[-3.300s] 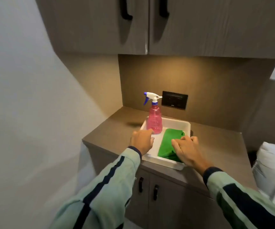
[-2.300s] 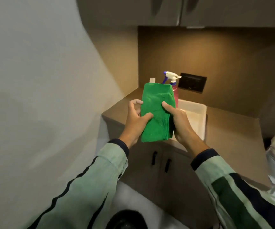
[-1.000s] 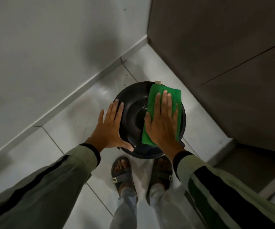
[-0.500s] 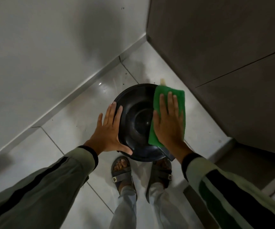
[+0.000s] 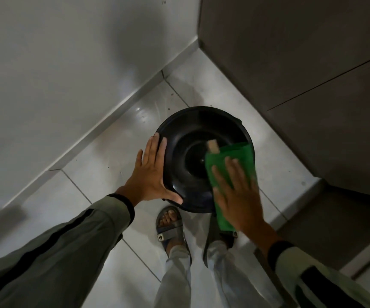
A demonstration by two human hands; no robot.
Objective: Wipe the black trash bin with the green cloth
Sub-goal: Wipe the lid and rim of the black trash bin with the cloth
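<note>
item: black trash bin [image 5: 193, 138], round, lidded, glossy; stood on the tiled floor [image 5: 104, 156] in a corner, with the pale wall [image 5: 68, 63] to the left and far side and a dark cabinet [image 5: 301, 74] to the right, its near rim just beyond the person's sandalled feet. item: green cloth [image 5: 235, 156], folded, with a small tan tag at its far left corner; lay on the right part of the lid and hung past the near right rim. right hand [image 5: 237, 196]: flat, fingers spread wide, palm down, pressing the cloth onto the lid near the near-right edge; gripping nothing, only pressing. left hand [image 5: 153, 174]: open and flat, fingers together, laid against the left rim with the thumb hooked on the near edge, apparently steadying the bin. step in hand, by judgement: wiping the lid top, right side covered, centre dish and left and far parts not under the cloth. next move would likely call for carrying the cloth across the centre and round the rim, then down the sides, with the left hand shifting off whatever part is to be wiped. obstacles: wall and cabinet stood close to the far and right sides, leaving little room to reach round; bin body hidden under the lid from this view; light dim.
</note>
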